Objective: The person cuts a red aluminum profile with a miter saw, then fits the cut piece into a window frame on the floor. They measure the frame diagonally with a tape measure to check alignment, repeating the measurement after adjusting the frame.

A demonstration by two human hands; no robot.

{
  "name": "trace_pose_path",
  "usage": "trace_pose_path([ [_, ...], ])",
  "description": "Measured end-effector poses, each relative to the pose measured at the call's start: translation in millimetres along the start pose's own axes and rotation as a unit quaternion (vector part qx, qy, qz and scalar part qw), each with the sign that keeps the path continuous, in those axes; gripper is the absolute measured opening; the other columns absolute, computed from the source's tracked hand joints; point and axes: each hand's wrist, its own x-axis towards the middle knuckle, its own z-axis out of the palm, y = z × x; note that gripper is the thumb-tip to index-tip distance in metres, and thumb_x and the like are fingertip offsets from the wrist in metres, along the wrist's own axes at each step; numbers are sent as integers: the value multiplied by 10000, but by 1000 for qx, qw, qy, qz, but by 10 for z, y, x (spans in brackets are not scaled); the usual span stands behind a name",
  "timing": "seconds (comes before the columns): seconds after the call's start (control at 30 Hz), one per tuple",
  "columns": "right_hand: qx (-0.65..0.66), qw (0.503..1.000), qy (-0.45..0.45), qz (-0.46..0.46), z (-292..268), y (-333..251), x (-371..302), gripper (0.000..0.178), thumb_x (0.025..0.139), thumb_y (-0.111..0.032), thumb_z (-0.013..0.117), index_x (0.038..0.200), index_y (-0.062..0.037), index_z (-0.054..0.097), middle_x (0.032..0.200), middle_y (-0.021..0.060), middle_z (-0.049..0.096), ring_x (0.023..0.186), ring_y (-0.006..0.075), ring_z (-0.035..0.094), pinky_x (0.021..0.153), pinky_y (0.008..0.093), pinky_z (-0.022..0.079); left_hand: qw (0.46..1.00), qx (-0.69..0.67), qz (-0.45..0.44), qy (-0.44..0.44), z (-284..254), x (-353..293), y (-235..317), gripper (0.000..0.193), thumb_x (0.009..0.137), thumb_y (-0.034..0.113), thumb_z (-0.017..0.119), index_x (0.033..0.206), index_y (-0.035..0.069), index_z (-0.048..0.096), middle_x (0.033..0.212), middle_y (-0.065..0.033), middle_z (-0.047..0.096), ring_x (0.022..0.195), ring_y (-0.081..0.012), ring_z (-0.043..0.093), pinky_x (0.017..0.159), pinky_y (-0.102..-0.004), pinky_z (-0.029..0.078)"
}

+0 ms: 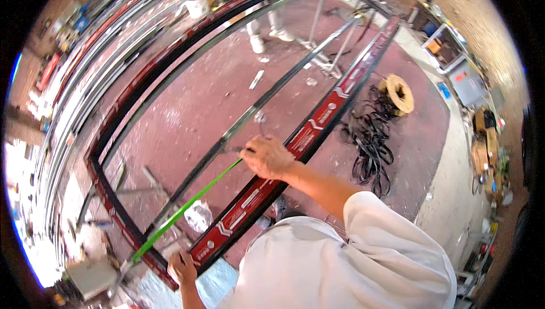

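Observation:
A large rectangular window or door frame (318, 117) of dark profile, covered in red printed film, lies raised above the floor in front of me. My right hand (267, 158) is closed above its near rail, with the upper end of a bright green flat strip (190, 206) at its fingers. That strip runs slantwise down to the left, over the frame's left end bar. Whether it is a tape-measure blade I cannot tell. My left hand (182, 268) curls over the frame's near left corner. A thin grey bar (250, 110) crosses the opening lengthwise.
Long metal profiles (85, 90) are stacked along the left. Another person's legs (255, 28) stand beyond the far rail. To the right, a tangle of black strip (372, 150) lies beside a wooden spool (400, 94). Boxes (485, 144) line the right wall.

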Motion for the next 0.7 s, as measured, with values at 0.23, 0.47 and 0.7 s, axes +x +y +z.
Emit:
trace_pose_path([
  [0.23,-6,998,58,-35,91,-7,63,194,870,-155,707,1060,-141,672,1038,59,655,1010,284,662,808,479,505,999,-8,16,-36,-91,97,-32,290,970,267,598,825,23,658,837,-206,680,788,-431,663,735,-539,523],
  [0.47,-39,997,45,-48,61,-68,70,243,871,-111,752,1106,-126,693,1070,75,663,1070,312,664,864,472,504,999,-27,20,3,-196,147,84,277,946,234,630,802,4,685,739,-181,659,701,-400,663,682,-504,533],
  [0.7,-39,997,21,-62,139,-52,88,215,898,-98,748,1112,-97,723,1092,89,676,1072,313,661,899,460,521,999,-34,-22,-11,-141,81,12,260,927,260,643,835,24,705,818,-149,700,792,-373,683,744,-488,536],
])
